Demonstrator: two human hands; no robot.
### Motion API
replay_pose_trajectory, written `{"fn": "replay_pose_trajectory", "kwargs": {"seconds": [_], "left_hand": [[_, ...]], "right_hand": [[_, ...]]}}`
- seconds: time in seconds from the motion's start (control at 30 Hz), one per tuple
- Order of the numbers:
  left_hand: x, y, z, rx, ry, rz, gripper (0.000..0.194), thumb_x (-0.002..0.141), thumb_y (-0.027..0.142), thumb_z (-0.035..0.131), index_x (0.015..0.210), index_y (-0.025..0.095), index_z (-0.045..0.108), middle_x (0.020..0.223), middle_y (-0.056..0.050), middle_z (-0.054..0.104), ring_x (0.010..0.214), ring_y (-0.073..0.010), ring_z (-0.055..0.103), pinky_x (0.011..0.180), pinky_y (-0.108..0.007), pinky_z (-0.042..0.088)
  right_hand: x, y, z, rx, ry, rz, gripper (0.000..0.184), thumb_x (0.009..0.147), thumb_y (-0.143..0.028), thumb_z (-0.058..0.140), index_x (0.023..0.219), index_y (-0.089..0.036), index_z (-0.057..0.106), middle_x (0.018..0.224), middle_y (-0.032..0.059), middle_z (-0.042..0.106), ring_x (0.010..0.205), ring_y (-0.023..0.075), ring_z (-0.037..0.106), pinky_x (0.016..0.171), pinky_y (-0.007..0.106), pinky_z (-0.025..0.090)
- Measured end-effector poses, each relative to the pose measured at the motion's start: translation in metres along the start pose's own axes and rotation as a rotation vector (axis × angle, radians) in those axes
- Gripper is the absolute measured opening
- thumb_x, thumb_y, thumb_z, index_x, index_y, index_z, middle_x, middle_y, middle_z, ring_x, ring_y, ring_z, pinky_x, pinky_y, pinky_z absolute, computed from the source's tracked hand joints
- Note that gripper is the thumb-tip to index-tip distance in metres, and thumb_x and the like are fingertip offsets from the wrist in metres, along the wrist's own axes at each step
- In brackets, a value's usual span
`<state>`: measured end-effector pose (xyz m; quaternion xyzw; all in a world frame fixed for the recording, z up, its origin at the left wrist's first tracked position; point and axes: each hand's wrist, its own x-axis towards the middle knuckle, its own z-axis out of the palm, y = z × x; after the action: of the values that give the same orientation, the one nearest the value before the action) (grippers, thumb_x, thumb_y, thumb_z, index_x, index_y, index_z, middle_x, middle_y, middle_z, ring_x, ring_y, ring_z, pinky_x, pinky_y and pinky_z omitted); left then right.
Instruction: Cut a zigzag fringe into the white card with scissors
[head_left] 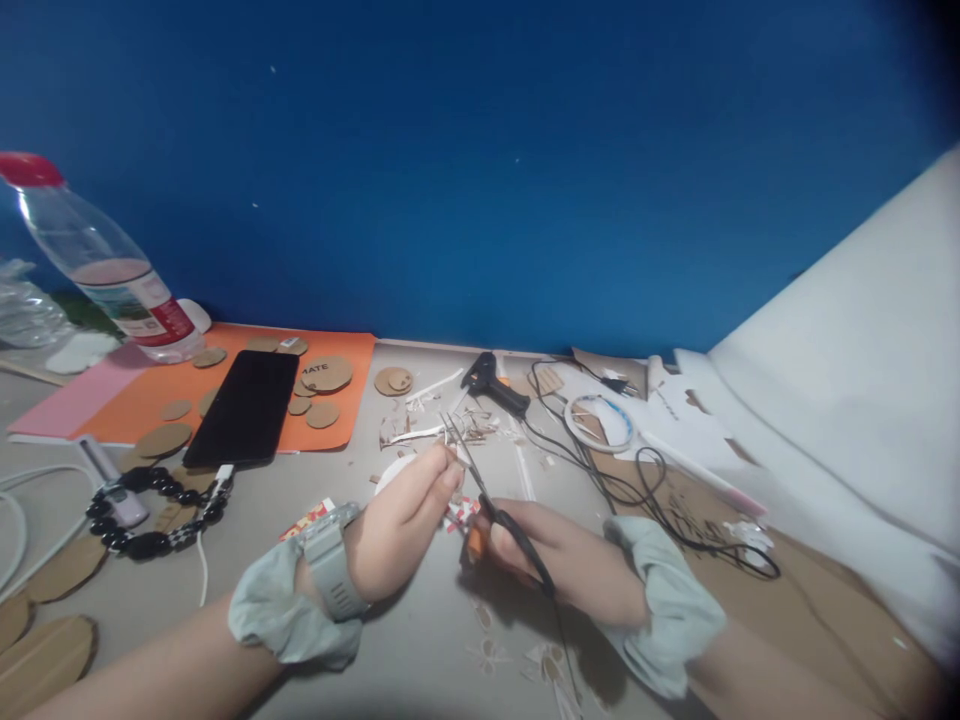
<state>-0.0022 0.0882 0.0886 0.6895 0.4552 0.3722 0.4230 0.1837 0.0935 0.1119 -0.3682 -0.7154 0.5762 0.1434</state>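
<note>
My left hand is closed in a pinch on a small pale piece at its fingertips, too small to name. A grey watch and a pale scrunchie sit on that wrist. My right hand grips a pair of scissors with dark handles. The thin blades point up and left and touch the fingertips of my left hand. Both hands rest low over the grey table, close together.
A black phone lies on an orange sheet with cardboard discs. At far left are a plastic bottle and black beads. A black glue gun, tape ring, black cords and a white sheet lie right.
</note>
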Motion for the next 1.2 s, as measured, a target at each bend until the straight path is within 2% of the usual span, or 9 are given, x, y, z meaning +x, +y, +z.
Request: {"fn": "replay_pose_trajectory", "kwargs": {"seconds": [0.23, 0.4, 0.6, 0.7, 0.83, 0.93, 1.07, 1.2], "left_hand": [[0.003, -0.001, -0.002, -0.013, -0.023, -0.007, 0.027, 0.097, 0.034, 0.03, 0.078, 0.021, 0.044, 0.074, 0.003, 0.045, 0.071, -0.0134, 0.045, 0.072, -0.029, 0.038], [0.004, -0.001, -0.003, -0.027, -0.012, -0.007, 0.026, 0.096, 0.034, 0.032, 0.076, 0.021, 0.044, 0.073, 0.003, 0.045, 0.07, -0.0135, 0.044, 0.07, -0.029, 0.038], [0.005, 0.006, -0.005, -0.061, -0.023, -0.035, 0.027, 0.096, 0.033, 0.032, 0.072, 0.021, 0.04, 0.07, 0.003, 0.04, 0.066, -0.0129, 0.039, 0.067, -0.029, 0.037], [0.005, 0.009, -0.004, -0.064, -0.017, -0.033, 0.028, 0.095, 0.032, 0.032, 0.07, 0.021, 0.038, 0.068, 0.003, 0.038, 0.065, -0.013, 0.038, 0.065, -0.029, 0.036], [0.002, 0.011, -0.003, -0.065, -0.007, -0.035, 0.028, 0.096, 0.033, 0.031, 0.071, 0.021, 0.04, 0.069, 0.003, 0.041, 0.065, -0.0133, 0.04, 0.065, -0.029, 0.036], [0.0, 0.011, -0.001, -0.054, 0.002, -0.043, 0.027, 0.096, 0.034, 0.031, 0.075, 0.022, 0.043, 0.072, 0.003, 0.044, 0.067, -0.0134, 0.043, 0.066, -0.028, 0.037], [-0.001, 0.011, -0.002, -0.049, -0.006, -0.05, 0.027, 0.096, 0.035, 0.031, 0.076, 0.022, 0.043, 0.072, 0.003, 0.044, 0.068, -0.0132, 0.043, 0.067, -0.028, 0.037], [0.0, 0.012, -0.003, -0.044, -0.02, -0.051, 0.026, 0.096, 0.034, 0.031, 0.076, 0.022, 0.042, 0.073, 0.003, 0.043, 0.069, -0.0133, 0.042, 0.069, -0.029, 0.037]], "right_hand": [[-0.001, 0.0, 0.0, -0.016, 0.043, 0.055, 0.049, 0.089, -0.06, 0.037, 0.079, -0.016, 0.056, 0.067, -0.0023, 0.045, 0.061, 0.0124, 0.038, 0.058, 0.025, 0.034], [-0.002, -0.002, -0.003, 0.049, -0.019, 0.094, 0.047, 0.086, -0.061, 0.044, 0.08, -0.016, 0.056, 0.069, -0.0024, 0.046, 0.061, 0.0117, 0.039, 0.056, 0.023, 0.033], [-0.004, 0.002, 0.003, 0.17, 0.026, 0.12, 0.045, 0.087, -0.061, 0.039, 0.078, -0.018, 0.05, 0.063, -0.0048, 0.038, 0.051, 0.0092, 0.03, 0.045, 0.021, 0.027], [-0.005, -0.002, 0.0, 0.162, -0.014, 0.142, 0.046, 0.085, -0.063, 0.042, 0.078, -0.019, 0.05, 0.067, -0.0029, 0.042, 0.053, 0.0098, 0.035, 0.044, 0.021, 0.029], [-0.005, -0.01, -0.006, 0.118, -0.093, 0.105, 0.045, 0.086, -0.061, 0.041, 0.083, -0.018, 0.054, 0.068, -0.0009, 0.043, 0.052, 0.0114, 0.037, 0.043, 0.023, 0.031], [-0.006, -0.012, -0.006, 0.103, -0.051, 0.062, 0.043, 0.087, -0.059, 0.042, 0.082, -0.018, 0.057, 0.067, -0.0003, 0.045, 0.052, 0.0125, 0.038, 0.045, 0.025, 0.033], [-0.007, -0.008, -0.001, 0.091, 0.005, 0.034, 0.041, 0.087, -0.056, 0.045, 0.085, -0.018, 0.059, 0.075, 0.0014, 0.051, 0.063, 0.0142, 0.044, 0.053, 0.024, 0.036], [-0.007, -0.005, 0.0, 0.11, 0.023, 0.032, 0.04, 0.089, -0.053, 0.044, 0.085, -0.016, 0.057, 0.073, -0.0004, 0.046, 0.062, 0.0124, 0.04, 0.053, 0.023, 0.034]]}}
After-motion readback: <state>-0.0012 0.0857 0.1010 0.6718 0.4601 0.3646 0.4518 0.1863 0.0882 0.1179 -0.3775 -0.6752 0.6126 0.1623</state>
